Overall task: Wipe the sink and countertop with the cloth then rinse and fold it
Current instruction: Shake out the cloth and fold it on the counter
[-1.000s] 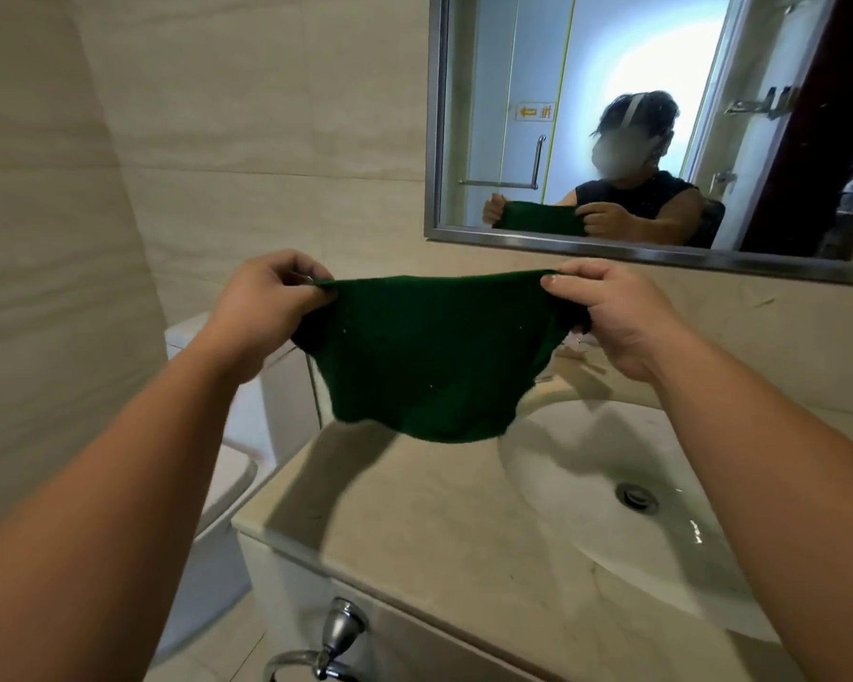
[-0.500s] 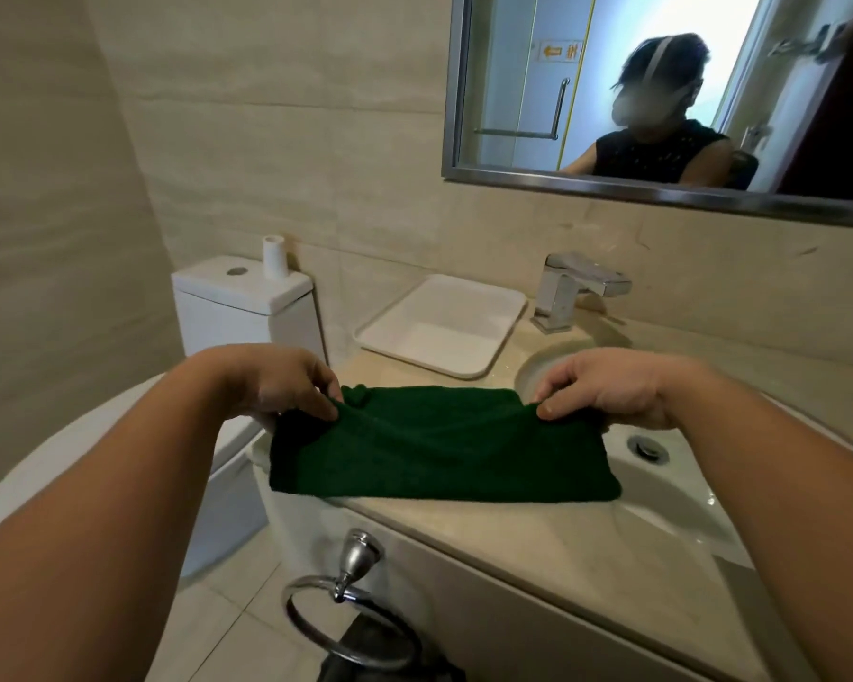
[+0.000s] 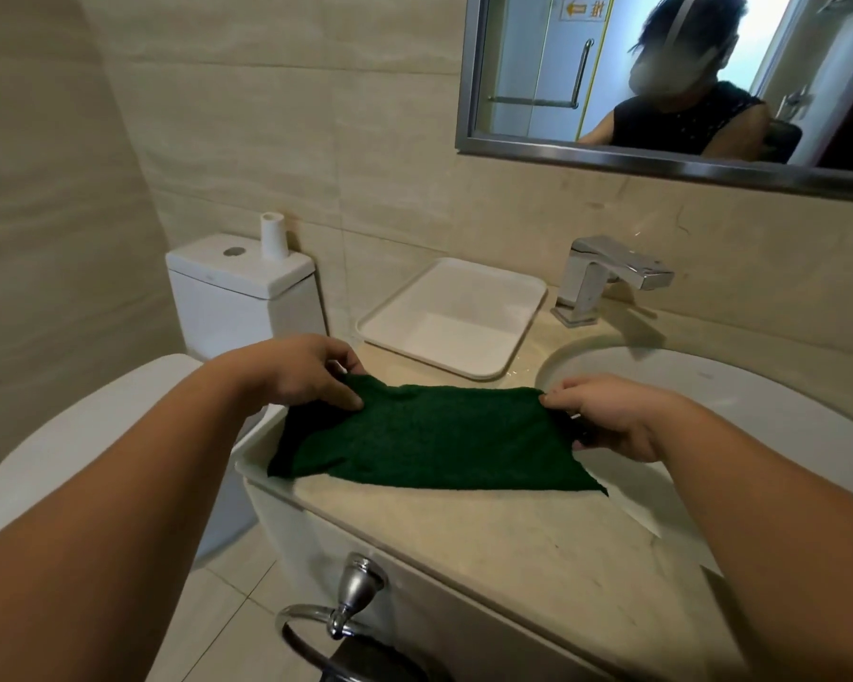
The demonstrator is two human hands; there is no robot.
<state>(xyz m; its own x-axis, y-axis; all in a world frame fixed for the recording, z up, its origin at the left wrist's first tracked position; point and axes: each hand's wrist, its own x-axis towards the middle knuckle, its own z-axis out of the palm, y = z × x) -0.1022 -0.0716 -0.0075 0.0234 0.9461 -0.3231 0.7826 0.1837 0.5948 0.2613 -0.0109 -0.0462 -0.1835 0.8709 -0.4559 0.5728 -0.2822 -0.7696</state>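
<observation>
Lying flat on the beige surface (image 3: 538, 548), the green cloth (image 3: 429, 443) touches the sink (image 3: 739, 391) rim at 3 o'clock. Each far corner is pinched: left hand (image 3: 311, 374) grip closed on one, right hand (image 3: 606, 418) on the other. Toward 12 o'clock sit a white tray (image 3: 451, 317) and chrome faucet (image 3: 606, 278).

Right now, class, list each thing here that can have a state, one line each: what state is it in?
Green cloth: laid flat on the countertop, pinched at both far corners.
Left hand: gripping cloth.
Right hand: gripping cloth.
Faucet: no water seen running.
White tray: empty.
Toilet lid: closed.
Sink: no standing water visible.
</observation>
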